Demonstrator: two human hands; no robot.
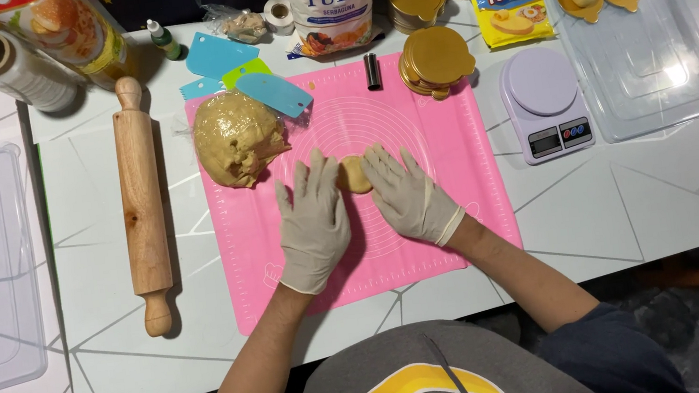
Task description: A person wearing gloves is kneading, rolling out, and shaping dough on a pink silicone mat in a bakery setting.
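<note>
A small tan piece of dough [355, 174] lies on the pink silicone mat [448, 202]. My left hand [314, 223], in a pale glove, lies flat on the mat and touches the piece's left side. From the other side my gloved right hand [408, 194] presses against it with fingers spread. A large lump of tan dough [237, 137] in clear wrap sits at the mat's upper left corner.
A wooden rolling pin [142, 204] lies left of the mat. Blue and green scrapers [275, 93], a stack of gold moulds [437, 59], a lilac kitchen scale [544, 101], a flour bag [332, 3], a clear tray [665, 87] and a cling film roll [14, 70] surround it.
</note>
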